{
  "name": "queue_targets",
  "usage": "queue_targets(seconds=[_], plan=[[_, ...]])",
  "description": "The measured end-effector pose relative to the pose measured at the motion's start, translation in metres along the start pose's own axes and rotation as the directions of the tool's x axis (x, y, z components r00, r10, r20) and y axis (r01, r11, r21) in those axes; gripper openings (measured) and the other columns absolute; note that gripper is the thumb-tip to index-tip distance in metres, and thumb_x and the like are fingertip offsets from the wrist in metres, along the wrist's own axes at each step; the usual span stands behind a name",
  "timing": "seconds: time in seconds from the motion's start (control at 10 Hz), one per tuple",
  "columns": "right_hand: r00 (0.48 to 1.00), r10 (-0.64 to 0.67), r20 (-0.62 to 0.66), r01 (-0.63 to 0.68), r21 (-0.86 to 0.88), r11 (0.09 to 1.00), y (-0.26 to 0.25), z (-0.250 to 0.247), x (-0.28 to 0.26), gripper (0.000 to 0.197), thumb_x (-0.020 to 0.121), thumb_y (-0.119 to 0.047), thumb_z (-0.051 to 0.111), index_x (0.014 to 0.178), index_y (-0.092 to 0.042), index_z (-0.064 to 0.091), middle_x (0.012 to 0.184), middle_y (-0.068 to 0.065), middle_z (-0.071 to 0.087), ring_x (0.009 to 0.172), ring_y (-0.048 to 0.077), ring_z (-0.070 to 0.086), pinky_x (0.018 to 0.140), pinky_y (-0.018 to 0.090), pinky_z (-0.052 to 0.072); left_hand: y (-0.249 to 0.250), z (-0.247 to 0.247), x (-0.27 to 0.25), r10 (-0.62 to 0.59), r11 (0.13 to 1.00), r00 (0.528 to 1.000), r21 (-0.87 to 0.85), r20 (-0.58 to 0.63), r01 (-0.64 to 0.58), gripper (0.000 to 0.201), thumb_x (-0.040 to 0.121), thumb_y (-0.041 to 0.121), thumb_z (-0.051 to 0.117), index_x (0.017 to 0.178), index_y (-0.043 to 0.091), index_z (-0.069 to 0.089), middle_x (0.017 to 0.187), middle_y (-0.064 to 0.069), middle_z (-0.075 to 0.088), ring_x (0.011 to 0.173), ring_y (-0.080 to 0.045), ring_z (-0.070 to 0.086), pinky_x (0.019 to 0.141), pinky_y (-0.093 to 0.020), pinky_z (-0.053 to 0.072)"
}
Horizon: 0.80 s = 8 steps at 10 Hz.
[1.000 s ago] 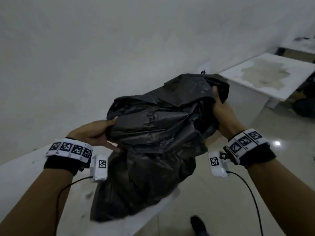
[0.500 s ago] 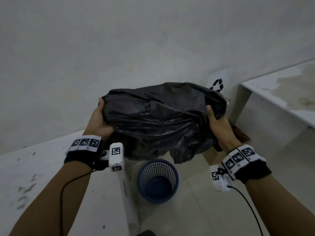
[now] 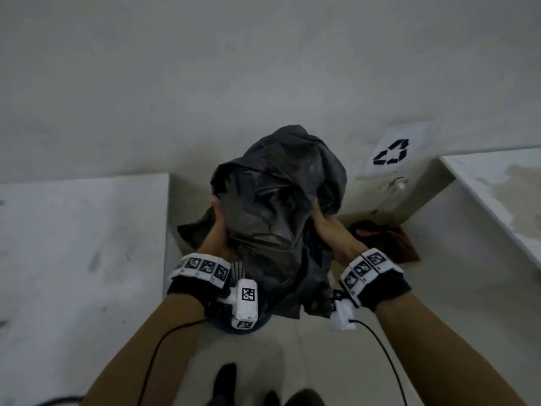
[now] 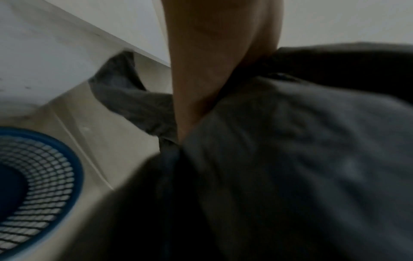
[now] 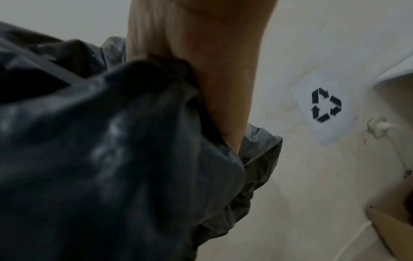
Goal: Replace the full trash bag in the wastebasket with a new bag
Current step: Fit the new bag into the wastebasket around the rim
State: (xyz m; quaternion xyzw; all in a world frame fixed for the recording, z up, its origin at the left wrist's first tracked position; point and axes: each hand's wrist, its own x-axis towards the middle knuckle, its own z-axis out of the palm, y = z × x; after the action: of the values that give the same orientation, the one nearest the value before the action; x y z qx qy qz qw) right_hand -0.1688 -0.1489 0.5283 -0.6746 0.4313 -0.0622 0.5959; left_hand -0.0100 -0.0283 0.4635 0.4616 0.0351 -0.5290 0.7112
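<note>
A crumpled black trash bag (image 3: 278,206) hangs between both hands above the floor. My left hand (image 3: 218,227) grips its left edge, and my right hand (image 3: 325,227) grips its right edge. The bag's loose lower part drapes down over the blue mesh wastebasket (image 3: 243,328), of which only a sliver of rim shows in the head view. In the left wrist view the wastebasket (image 4: 33,176) lies below and left of the bag (image 4: 290,159), with nothing visible inside it. In the right wrist view the bag (image 5: 100,159) bunches under my right hand (image 5: 212,79); the fingertips are hidden.
White benches stand at left (image 3: 82,259) and right (image 3: 497,194) of the gap. A recycling sign (image 3: 392,153) is stuck on the wall. A brown cardboard box (image 3: 389,244) sits on the floor at right. My shoes (image 3: 225,382) show at the bottom.
The view swung left and down towards the gap between the benches. Both hands lowered the bag over the wastebasket, which it now mostly covers, and came closer together.
</note>
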Motion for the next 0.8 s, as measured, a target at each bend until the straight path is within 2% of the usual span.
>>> queue_targets(seconds=[0.1,0.2,0.3,0.4,0.5,0.6,0.7,0.8], plan=[[0.997,0.045,0.066,-0.042,-0.048,0.998,0.030,0.009,0.028,0.107,0.058,-0.090,0.049,0.145,-0.027,0.041,0.143,-0.001,0.052,0.126,0.021,0.052,0.109,0.039,0.040,-0.035,-0.026,0.018,-0.025,0.985,0.984,0.164,-0.175,0.054,0.041,0.101,0.051,0.025,0.104,0.022,0.053,0.098,0.001,0.060,0.088,-0.017,0.057,0.082,-0.033,0.049],[0.987,0.085,0.135,-0.066,-0.135,0.989,0.049,0.005,0.047,0.079,0.077,-0.073,0.052,0.139,-0.023,0.049,0.137,-0.001,0.056,0.121,0.021,0.054,0.097,0.026,0.042,-0.063,-0.052,0.028,-0.123,0.981,0.926,0.096,-0.358,0.167,0.032,0.105,0.029,0.029,0.092,0.012,0.052,0.079,-0.009,0.063,0.076,-0.020,0.050,0.061,-0.028,0.050],[0.964,0.094,0.250,-0.033,-0.235,0.971,0.077,0.001,0.074,0.060,0.089,-0.059,0.049,0.138,-0.025,0.049,0.128,-0.006,0.055,0.117,0.013,0.050,0.088,0.018,0.037,-0.098,-0.081,0.032,-0.116,0.943,0.821,0.198,-0.560,0.268,0.035,0.104,0.019,0.035,0.122,-0.004,0.054,0.119,-0.027,0.060,0.102,-0.036,0.057,0.089,-0.045,0.050],[0.948,0.043,0.315,0.067,-0.329,0.942,0.124,0.010,0.112,0.087,0.062,-0.089,0.050,0.129,-0.034,0.056,0.131,-0.006,0.060,0.119,0.019,0.056,0.104,0.037,0.043,-0.139,-0.121,0.047,0.044,0.872,0.647,0.346,-0.761,0.347,0.046,0.102,0.023,0.036,0.130,-0.010,0.049,0.134,-0.031,0.050,0.123,-0.044,0.049,0.104,-0.049,0.040],[0.922,0.001,0.387,0.148,-0.356,0.923,0.178,0.023,0.147,0.090,0.060,-0.090,0.048,0.130,-0.033,0.056,0.132,-0.004,0.060,0.120,0.019,0.056,0.103,0.038,0.043,-0.165,-0.138,0.061,0.240,0.755,0.554,0.512,-0.797,0.410,0.057,0.101,0.040,0.037,0.123,-0.009,0.055,0.126,-0.027,0.057,0.118,-0.043,0.052,0.103,-0.046,0.040],[0.914,-0.029,0.405,0.177,-0.334,0.926,0.216,0.037,0.171,0.080,0.072,-0.077,0.050,0.137,-0.030,0.051,0.140,-0.004,0.054,0.127,0.019,0.051,0.105,0.035,0.040,-0.199,-0.161,0.080,0.382,0.720,0.544,0.610,-0.747,0.331,0.079,0.089,0.070,0.032,0.128,0.006,0.058,0.131,-0.019,0.057,0.120,-0.038,0.052,0.106,-0.046,0.038],[0.926,-0.026,0.376,0.151,-0.307,0.940,0.270,0.058,0.205,0.080,0.072,-0.075,0.053,0.138,-0.029,0.051,0.142,-0.005,0.052,0.129,0.018,0.048,0.107,0.032,0.037,-0.225,-0.190,0.110,0.350,0.721,0.587,0.610,-0.730,0.328,0.098,0.074,0.084,0.028,0.108,0.001,0.067,0.113,-0.029,0.063,0.102,-0.040,0.060,0.095,-0.047,0.047],[0.939,-0.105,0.328,0.189,-0.233,0.954,0.326,0.080,0.234,0.079,0.069,-0.075,0.056,0.134,-0.030,0.053,0.137,-0.008,0.054,0.127,0.014,0.049,0.104,0.025,0.037,-0.252,-0.212,0.139,0.286,0.761,0.654,0.581,-0.700,0.289,0.086,0.071,0.082,0.023,0.061,0.005,0.059,0.071,-0.022,0.061,0.069,-0.031,0.057,0.068,-0.035,0.043]])
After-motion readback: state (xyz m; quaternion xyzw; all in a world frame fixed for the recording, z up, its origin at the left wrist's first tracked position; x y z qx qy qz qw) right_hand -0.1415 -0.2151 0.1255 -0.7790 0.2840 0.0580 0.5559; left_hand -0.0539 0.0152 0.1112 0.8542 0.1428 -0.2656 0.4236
